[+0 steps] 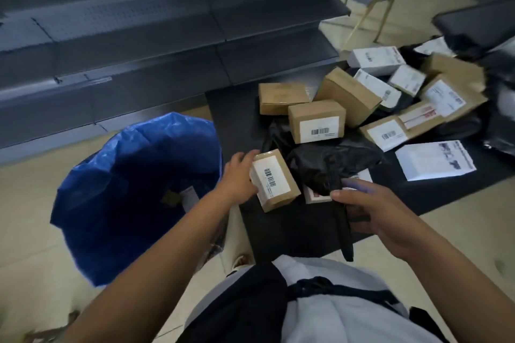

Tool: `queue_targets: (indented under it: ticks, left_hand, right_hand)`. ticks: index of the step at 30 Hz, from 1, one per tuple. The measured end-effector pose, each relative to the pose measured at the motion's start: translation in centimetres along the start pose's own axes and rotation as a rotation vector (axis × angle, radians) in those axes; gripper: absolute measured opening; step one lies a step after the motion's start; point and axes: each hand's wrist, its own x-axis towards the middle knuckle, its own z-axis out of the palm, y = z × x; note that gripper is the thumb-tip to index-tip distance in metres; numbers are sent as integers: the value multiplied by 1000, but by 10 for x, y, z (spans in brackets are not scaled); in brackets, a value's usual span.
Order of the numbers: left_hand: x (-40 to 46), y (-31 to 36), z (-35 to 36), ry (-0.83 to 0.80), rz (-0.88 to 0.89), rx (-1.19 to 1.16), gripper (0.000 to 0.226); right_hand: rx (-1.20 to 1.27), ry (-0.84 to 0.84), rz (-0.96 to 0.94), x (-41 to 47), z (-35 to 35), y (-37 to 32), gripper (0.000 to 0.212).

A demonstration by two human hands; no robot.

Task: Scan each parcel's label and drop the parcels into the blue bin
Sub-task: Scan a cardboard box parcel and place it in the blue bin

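Beside blue bin [117,189], left hand [239,175] fingers grip parcel [274,179], right hand [373,209] clamps scanner [341,220].

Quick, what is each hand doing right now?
Left hand: fingers curled round a small brown box with a barcode label.
Right hand: fingers gripping a black scanner.

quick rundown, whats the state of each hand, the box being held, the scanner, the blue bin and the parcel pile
left hand: grips the small box
small box: tilted, barcode label facing up
right hand: holds the black scanner
black scanner: beside the box
blue bin: open, parcels at the bottom
parcel pile: jumbled on the mat
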Motion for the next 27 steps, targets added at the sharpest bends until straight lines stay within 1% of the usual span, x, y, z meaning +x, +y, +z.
queue_targets:
  ticks: [2,4,7,9,11,12,15,17,19,20,22,24,25,26,27]
  left_hand:
    - [16,14,-9,-121,43,238,96]
    - [28,29,-11,-203,63,414,97]
    - [37,46,-7,-225,126,718,99]
    - [38,55,1,-220,162,878,99]
    - [36,59,7,-192,167,966,98]
    - [35,60,9,-171,150,978,98]
    - [22,62,11,-91,61,926,99]
    - [6,61,14,-43,-24,799,98]
    - [-16,58,23,50,-154,539,92]
    - [-29,57,30,118,-226,362,84]
    - [-58,63,53,266,-364,-13,55]
    - [-84,69,87,373,-523,-453,30]
    - [-92,70,106,420,-599,-680,28]
    - [-100,72,125,463,-656,-896,33]
    - [-105,73,143,515,-699,-1057,37]
  right_hand:
    - [25,-1,-3,-3,-13,6,42]
    - [26,-14,-12,-5,-26,9,53]
    - [23,-40,-27,-3,-47,11,60]
    - [10,-61,-25,1,-64,13,65]
    - [-3,-90,-17,6,-79,15,64]
    - [-8,-104,-15,7,-87,16,59]
    - [-8,-149,-12,11,-111,19,45]
    - [-1,-187,-9,15,-126,23,41]
    - [-5,-226,-7,20,-140,28,40]
    - [-5,-245,-3,22,-146,30,39]
    - [0,-287,9,26,-157,33,36]
    - [-10,-326,17,30,-164,37,30]
    - [-20,-342,23,33,-166,39,27]
    - [-32,-361,28,36,-167,41,25]
    - [-44,-384,34,38,-166,42,23]
